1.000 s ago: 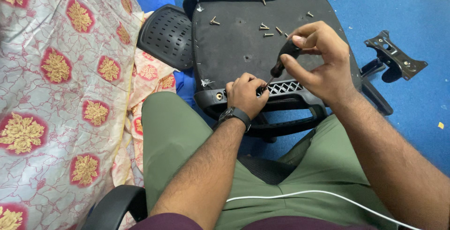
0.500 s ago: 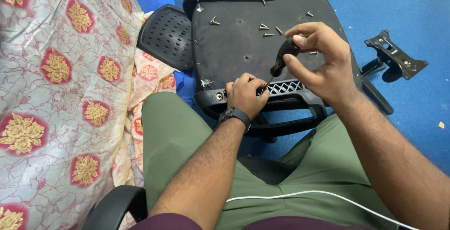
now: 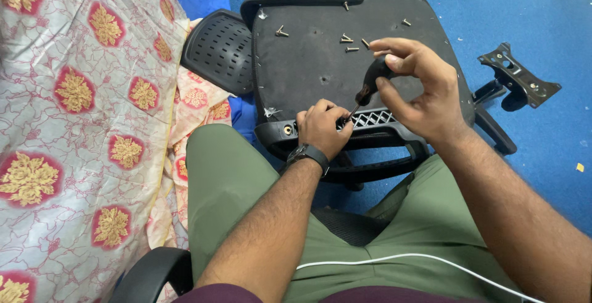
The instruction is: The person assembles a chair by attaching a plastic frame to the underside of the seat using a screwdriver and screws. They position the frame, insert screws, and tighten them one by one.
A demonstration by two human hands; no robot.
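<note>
Upturned chair seat [image 3: 320, 62] lies at centre frame, underside up. A black-handled screwdriver [image 3: 370, 84] is pinched by the right hand [image 3: 419, 90], fingers curled round the handle; the tip is steadied at the seat's lower edge by the left hand [image 3: 322, 127], fingers pressed together around it. Loose screws [image 3: 346, 39] lie at upper centre, a metal bracket [image 3: 518, 81] at right. Judged: screw work partway, bracket unattached.

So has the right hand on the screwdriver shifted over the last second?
No. The right hand keeps the screwdriver handle at the same spot beside the loose screws on the seat base.
</note>
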